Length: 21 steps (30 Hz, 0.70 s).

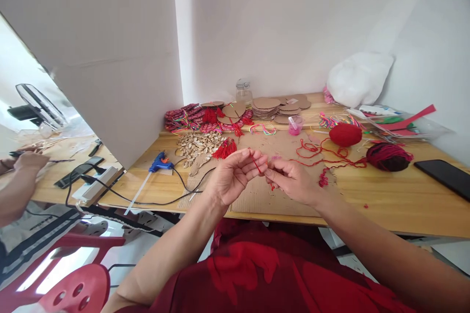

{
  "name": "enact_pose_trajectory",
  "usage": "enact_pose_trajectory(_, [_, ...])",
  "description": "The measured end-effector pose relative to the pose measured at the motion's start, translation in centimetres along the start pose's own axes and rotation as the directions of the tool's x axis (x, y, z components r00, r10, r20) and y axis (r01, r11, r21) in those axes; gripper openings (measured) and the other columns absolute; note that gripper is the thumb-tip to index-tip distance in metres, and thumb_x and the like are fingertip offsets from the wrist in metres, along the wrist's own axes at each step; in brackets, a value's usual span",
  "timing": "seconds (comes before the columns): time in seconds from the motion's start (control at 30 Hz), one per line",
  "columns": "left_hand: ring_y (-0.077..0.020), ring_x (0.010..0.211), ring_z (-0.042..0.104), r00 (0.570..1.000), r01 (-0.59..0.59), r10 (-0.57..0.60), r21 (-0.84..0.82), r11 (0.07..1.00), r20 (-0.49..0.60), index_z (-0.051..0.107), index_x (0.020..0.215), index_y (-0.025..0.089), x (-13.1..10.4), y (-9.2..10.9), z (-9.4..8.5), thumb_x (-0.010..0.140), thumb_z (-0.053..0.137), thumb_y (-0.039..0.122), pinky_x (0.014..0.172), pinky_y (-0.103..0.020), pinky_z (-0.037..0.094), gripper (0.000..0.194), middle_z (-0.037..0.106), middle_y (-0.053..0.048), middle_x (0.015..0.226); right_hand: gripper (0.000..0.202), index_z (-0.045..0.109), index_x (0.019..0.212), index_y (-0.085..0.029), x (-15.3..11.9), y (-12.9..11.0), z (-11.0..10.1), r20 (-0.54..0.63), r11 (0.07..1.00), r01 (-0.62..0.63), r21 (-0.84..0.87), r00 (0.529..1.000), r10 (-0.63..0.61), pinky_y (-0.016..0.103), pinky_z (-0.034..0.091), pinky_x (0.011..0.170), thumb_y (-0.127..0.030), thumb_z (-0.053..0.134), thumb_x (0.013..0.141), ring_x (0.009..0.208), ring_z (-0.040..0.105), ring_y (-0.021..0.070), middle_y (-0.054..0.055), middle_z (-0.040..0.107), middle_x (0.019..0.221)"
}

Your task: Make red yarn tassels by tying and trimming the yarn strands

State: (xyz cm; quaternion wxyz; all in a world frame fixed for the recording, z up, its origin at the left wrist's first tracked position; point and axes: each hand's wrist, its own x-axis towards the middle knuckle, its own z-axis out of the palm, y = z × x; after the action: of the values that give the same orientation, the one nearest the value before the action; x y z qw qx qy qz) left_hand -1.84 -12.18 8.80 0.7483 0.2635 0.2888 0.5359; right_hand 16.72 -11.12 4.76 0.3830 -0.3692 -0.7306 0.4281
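A thin red thread (256, 163) sat pinched between the person's left hand (235, 176) and right hand (290, 179), both gripping it above the brown cardboard sheet (257, 195) on the wooden worktop (385, 200). At two o'clock lay a round red yarn ball (345, 134); at ten o'clock, a blue glue gun (160, 161).

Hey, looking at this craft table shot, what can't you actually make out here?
Head view only:
- How the red thread is gripped: left hand and right hand fingers cover it.
- Glass jar contents: too small.
- White bag contents: opaque.
- Phone: cut off by the right edge.
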Motion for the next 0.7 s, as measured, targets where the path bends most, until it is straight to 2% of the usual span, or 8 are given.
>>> enact_pose_trajectory(0.23, [-0.0240,0.096,0.074,1.000,0.001,-0.001,0.023,1.000,0.017,0.071,0.081,0.012,-0.3,-0.3,0.1,0.084,0.065,0.017,0.103,-0.044,0.053,0.008,0.076,-0.008,0.088,0.030,0.065,0.087,-0.017,0.4,-0.1,-0.1,-0.018,1.000,-0.004,-0.010,1.000,0.004,0.024,0.039,0.055,-0.043,0.054,0.095,0.060,0.048,0.0115,0.000,0.056,0.072])
enact_pose_trajectory(0.47, [-0.0230,0.092,0.075,1.000,-0.008,0.008,0.025,1.000,-0.011,0.071,0.081,0.012,-0.2,-0.5,-0.1,0.083,0.065,0.015,0.101,-0.042,0.054,0.008,0.076,-0.008,0.086,0.030,0.064,0.080,-0.017,0.4,-0.3,0.3,-0.042,0.997,0.005,-0.083,0.999,-0.008,0.025,0.040,0.055,-0.041,0.054,0.095,0.062,0.052,0.0126,0.002,0.061,0.073])
enact_pose_trajectory(0.57, [-0.0242,0.094,0.075,1.000,-0.014,0.014,0.013,1.000,-0.023,0.072,0.080,0.012,-0.1,-0.6,-0.1,0.083,0.065,0.016,0.098,-0.041,0.056,0.008,0.076,-0.008,0.087,0.034,0.063,0.078,-0.017,0.1,0.0,0.7,-0.020,0.997,-0.023,-0.071,1.000,0.021,0.025,0.039,0.055,-0.043,0.052,0.096,0.059,0.051,0.0116,0.001,0.060,0.070])
enact_pose_trajectory(0.7, [-0.0230,0.091,0.075,0.997,-0.034,0.035,0.004,0.999,-0.064,0.073,0.079,0.011,0.2,-0.7,-0.1,0.083,0.064,0.015,0.093,-0.038,0.057,0.010,0.077,-0.009,0.086,0.029,0.061,0.077,-0.017,-0.4,0.0,1.1,0.004,0.996,-0.052,-0.076,0.999,0.052,0.025,0.039,0.057,-0.038,0.053,0.095,0.061,0.053,0.0122,0.001,0.060,0.070])
